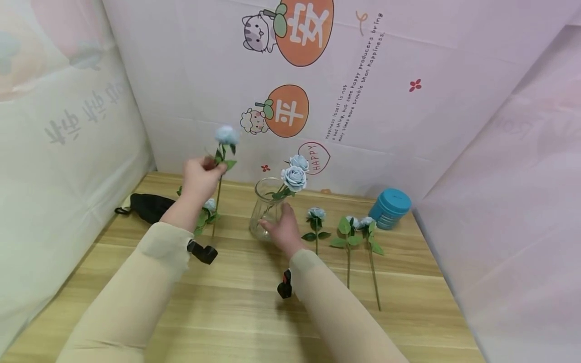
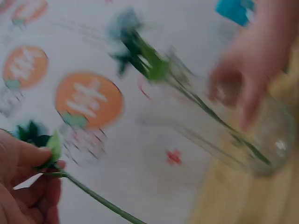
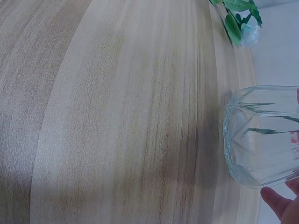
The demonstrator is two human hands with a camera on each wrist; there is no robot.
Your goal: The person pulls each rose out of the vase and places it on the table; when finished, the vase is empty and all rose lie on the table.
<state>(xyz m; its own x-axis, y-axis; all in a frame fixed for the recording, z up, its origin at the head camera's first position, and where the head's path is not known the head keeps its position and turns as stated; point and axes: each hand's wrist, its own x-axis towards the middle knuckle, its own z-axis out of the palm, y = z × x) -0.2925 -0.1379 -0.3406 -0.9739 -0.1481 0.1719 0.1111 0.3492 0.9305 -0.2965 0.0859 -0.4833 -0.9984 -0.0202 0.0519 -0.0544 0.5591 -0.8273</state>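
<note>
Left hand (image 1: 201, 176) had its fingers pinching a blue rose (image 1: 226, 135) by the stem just below the bloom, stem running down from the grip. Right hand (image 1: 286, 229) had its fingers curled on the right side of the glass vase (image 1: 258, 210), thumb across the front, two vase roses (image 1: 294, 178) leaning out above those fingers. Three loose roses (image 1: 348, 242) lay on the table (image 1: 245, 307) right of the right fingers, blue tub (image 1: 389, 208) beyond; black pouch (image 1: 149, 206) sat left of the left fingers.
</note>
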